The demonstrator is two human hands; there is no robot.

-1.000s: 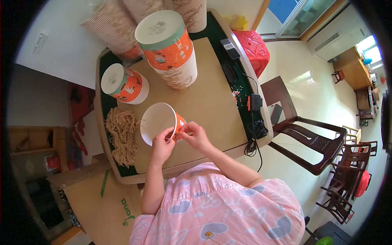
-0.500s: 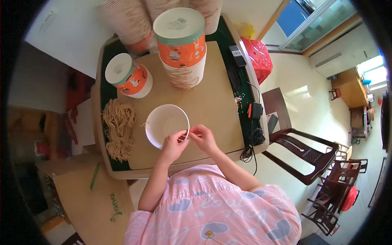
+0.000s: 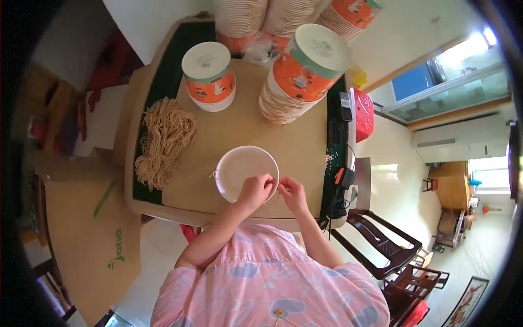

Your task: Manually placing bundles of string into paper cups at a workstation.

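A white-lined paper bucket (image 3: 239,161) sits on the near part of the table, its mouth facing up. Through its left wall a short end of cord (image 3: 213,175) sticks out. My left hand (image 3: 256,192) reaches inside the right rim, fingers pinched; what they hold is hidden. Just outside that rim my right hand (image 3: 295,195) pinches what looks like a thin cord, close to my left fingertips. A tangled bundle of beige cord (image 3: 165,139) lies at the left.
Upside-down orange-and-green buckets stand beyond: a short stack (image 3: 211,82) and a taller stack (image 3: 302,71) with cords around it. More stacked buckets (image 3: 239,19) line the back. A phone (image 3: 345,106), black cables (image 3: 338,207) and small beads (image 3: 329,158) lie along the right edge.
The view has swung, so the table sits differently in the picture. My hands stay at the bucket's right rim; the left has moved further over the inside, its fingers more curled.
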